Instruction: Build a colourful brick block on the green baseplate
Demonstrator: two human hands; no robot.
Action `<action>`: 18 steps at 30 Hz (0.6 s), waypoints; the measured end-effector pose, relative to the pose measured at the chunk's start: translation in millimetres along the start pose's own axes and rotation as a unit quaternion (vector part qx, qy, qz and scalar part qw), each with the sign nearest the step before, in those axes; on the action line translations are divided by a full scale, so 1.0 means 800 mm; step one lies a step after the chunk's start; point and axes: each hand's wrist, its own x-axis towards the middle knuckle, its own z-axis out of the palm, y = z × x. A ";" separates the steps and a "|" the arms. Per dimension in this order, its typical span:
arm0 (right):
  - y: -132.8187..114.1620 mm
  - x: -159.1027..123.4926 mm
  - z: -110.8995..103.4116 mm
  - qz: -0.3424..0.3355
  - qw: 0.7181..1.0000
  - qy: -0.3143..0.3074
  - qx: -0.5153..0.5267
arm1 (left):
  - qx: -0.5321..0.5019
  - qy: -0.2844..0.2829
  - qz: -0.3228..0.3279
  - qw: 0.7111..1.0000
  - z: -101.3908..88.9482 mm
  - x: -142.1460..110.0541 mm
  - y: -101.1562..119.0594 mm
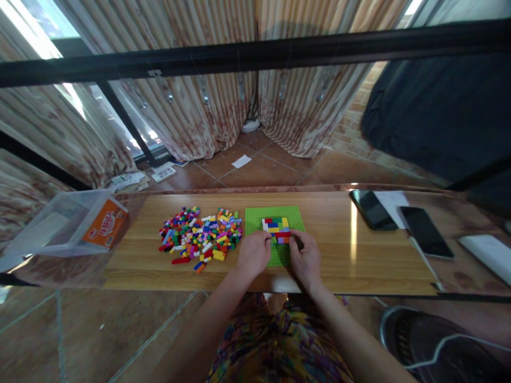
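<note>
On the wooden board lies a green baseplate [252, 214] carrying a block of coloured toy bricks [275, 224] in red, white, blue, yellow and green. My left hand [254, 254] is at the near left of that block, its fingers closed at the left end of a long red brick [282, 234]. At the other end, my right hand [305, 259] has thumb and fingers pinched on the same red brick. It lies along the near side of the block; whether it is pressed down or held just above I cannot tell. A purple and orange brick [283, 240] shows between the hands.
A heap of loose bricks [207, 232] spreads left of the baseplate. Farther left stands a clear plastic bin [67, 213] with an orange label. Two dark phones [373, 210] and a white sheet [389, 205] lie to the right. A black rail [247, 56] crosses behind.
</note>
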 end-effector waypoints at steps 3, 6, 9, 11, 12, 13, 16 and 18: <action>0.000 0.000 0.000 -0.001 1.000 -0.001 0.001 | 0.044 0.005 0.018 0.999 0.000 0.002 0.006; 0.000 0.000 0.000 -0.002 1.000 -0.006 0.001 | 0.068 -0.001 0.032 0.997 0.000 0.004 0.008; -0.001 0.000 0.000 0.001 1.000 -0.007 0.003 | 0.084 -0.014 0.042 0.995 -0.002 0.007 0.009; -0.001 0.001 0.000 0.000 1.000 -0.007 0.005 | 0.096 -0.024 0.044 0.994 -0.003 0.008 0.010; -0.001 0.001 0.000 -0.001 1.000 -0.007 0.004 | 0.102 -0.028 0.044 0.993 -0.004 0.009 0.010; -0.001 0.001 0.000 -0.003 1.000 -0.006 0.004 | 0.106 -0.028 0.045 0.993 -0.004 0.009 0.009; -0.002 0.001 0.000 -0.010 1.000 -0.003 0.002 | 0.102 -0.018 0.050 0.993 -0.002 0.007 0.007; -0.003 0.001 0.000 -0.013 1.000 -0.002 0.001 | 0.092 -0.009 0.057 0.994 -0.001 0.004 0.005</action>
